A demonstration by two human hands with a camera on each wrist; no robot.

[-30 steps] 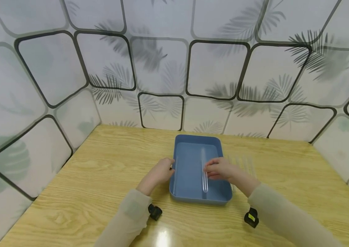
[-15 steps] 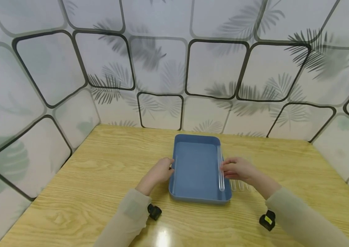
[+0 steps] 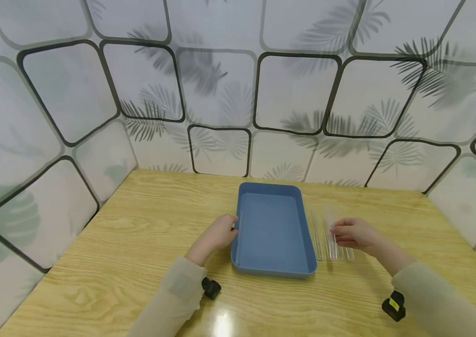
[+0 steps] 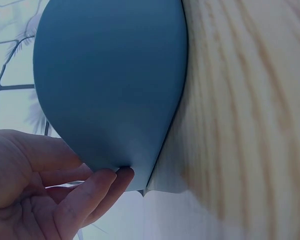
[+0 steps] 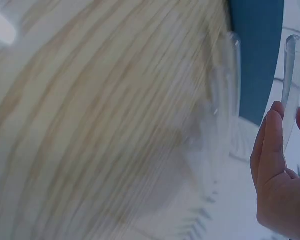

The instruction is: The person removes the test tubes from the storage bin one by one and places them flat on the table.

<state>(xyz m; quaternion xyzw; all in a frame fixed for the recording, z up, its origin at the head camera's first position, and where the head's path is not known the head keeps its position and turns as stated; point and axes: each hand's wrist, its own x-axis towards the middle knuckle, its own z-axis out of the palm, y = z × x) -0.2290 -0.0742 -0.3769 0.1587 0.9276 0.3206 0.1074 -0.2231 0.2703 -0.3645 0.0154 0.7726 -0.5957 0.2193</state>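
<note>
My left hand (image 3: pixel 221 231) pinches the left wall of a blue rectangular tray (image 3: pixel 269 229) in the head view. The left wrist view has the thumb and fingers of this hand (image 4: pixel 65 190) at the low corner of the tray wall (image 4: pixel 110 90). To the right of the tray, my right hand (image 3: pixel 356 234) holds a clear test tube (image 5: pixel 292 75) between thumb and fingers, raised over other tubes. Its rounded end points away from the hand (image 5: pixel 280 175) in the right wrist view.
Several clear test tubes (image 3: pixel 317 238) lie side by side on the wooden table (image 3: pixel 145 243), close along the tray's right side. A patterned wall covering (image 3: pixel 221 107) stands behind the table and at both sides. Black wrist cameras hang under both sleeves.
My right hand has moved right with the test tube, from over the tray, past its right wall, to above the tubes on the table. My left hand stays at the tray's left wall.
</note>
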